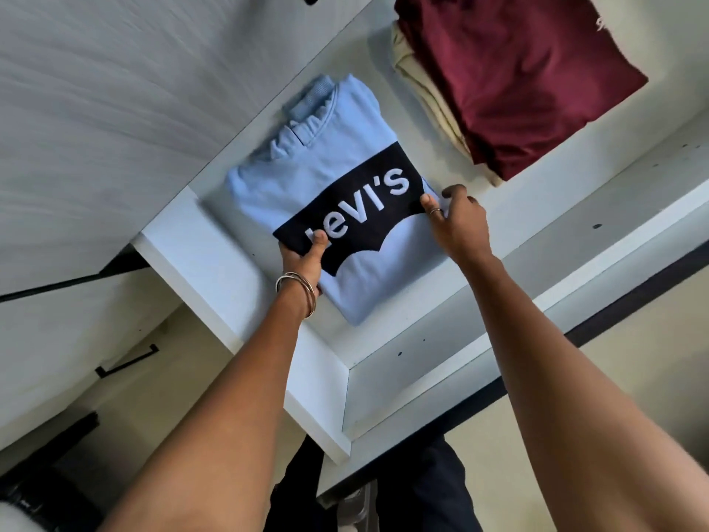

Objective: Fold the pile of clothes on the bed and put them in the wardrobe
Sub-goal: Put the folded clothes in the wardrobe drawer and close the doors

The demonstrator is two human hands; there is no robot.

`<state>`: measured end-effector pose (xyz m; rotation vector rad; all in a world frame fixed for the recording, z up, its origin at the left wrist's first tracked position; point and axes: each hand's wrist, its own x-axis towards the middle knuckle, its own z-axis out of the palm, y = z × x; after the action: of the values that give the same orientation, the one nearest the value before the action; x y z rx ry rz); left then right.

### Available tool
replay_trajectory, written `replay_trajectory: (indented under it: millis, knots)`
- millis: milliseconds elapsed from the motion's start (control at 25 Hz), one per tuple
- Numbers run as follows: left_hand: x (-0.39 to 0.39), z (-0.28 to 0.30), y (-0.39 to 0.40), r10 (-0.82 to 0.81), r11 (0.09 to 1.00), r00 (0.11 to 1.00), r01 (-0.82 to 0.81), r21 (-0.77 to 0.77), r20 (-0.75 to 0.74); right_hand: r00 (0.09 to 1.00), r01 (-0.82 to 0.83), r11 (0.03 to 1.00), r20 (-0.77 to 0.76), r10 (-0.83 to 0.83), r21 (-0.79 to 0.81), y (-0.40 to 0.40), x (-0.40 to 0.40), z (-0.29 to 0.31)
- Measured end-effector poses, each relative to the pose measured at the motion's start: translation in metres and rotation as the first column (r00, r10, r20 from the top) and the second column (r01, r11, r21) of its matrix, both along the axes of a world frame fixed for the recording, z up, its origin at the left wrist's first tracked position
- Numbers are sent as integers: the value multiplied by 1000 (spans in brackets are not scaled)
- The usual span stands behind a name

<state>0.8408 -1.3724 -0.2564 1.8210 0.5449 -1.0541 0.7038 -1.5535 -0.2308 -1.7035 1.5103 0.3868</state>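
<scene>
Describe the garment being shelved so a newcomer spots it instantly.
On the white wardrobe shelf, left of the maroon pile, lies a folded pale blue sweatshirt. Both hands grip its near edge. Only it carries a black patch with white lettering.

Maroon garment (514, 71) cut off at top edge; print unreadable.

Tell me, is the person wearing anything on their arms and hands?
Both arms are bare, with no sleeves showing. The left hand has thin metal bangles stacked around its wrist. The right hand wears a thin ring on one of its fingers. No gloves, and no watch in view.
</scene>
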Motion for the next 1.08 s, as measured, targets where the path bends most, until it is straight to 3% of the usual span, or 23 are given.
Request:
replay_trajectory:
  millis: [160, 240, 280, 320, 360, 400, 440, 520, 560, 640, 880, 1080]
  knots:
    - [-4, 17, 2, 120, 992, 992, -121, -31, -36, 997, 69, 991, -24, -73, -118, 13, -15, 40]
    - [-20, 49, 0, -145, 978, 986, 130, 165, 85, 989, 147, 961, 15, -148, -235, 30, -27, 67]
    - [-33, 66, -1, -353, 905, 920, 291, 309, 167, 984, 176, 923, 24, -178, -342, 39, -34, 80]
    - [-48, 85, -2, -538, 816, 800, 416, 401, 265, 976, 196, 864, 5, -218, -464, 48, -41, 93]
    - [-62, 103, -3, -682, 729, 641, 559, 395, 351, 957, 223, 793, -28, -289, -567, 57, -50, 106]
    - [-76, 114, -7, -799, 590, 462, 728, 350, 386, 914, 291, 725, -43, -404, -624, 62, -57, 113]
    - [-90, 124, -11, -891, 396, 286, 869, 296, 354, 835, 425, 660, -13, -551, -619, 66, -62, 119]
    - [-120, 138, -11, -977, -2, -45, 979, 202, 208, 588, 755, 514, 73, -806, -407, 71, -72, 130]
    - [-136, 143, -9, -977, -124, -150, 978, 170, 150, 506, 840, 469, 83, -859, -273, 74, -76, 130]
    - [-162, 150, -4, -953, -255, -283, 942, 217, 107, 455, 887, 440, 99, -885, -139, 76, -79, 130]
    - [-160, 152, -4, -888, -326, -434, 827, 458, 153, 400, 916, 400, 112, -909, -25, 65, -71, 128]
    - [-124, 155, -7, -914, -188, -348, 820, 540, 210, 354, 922, 376, 189, -916, 97, 57, -40, 122]
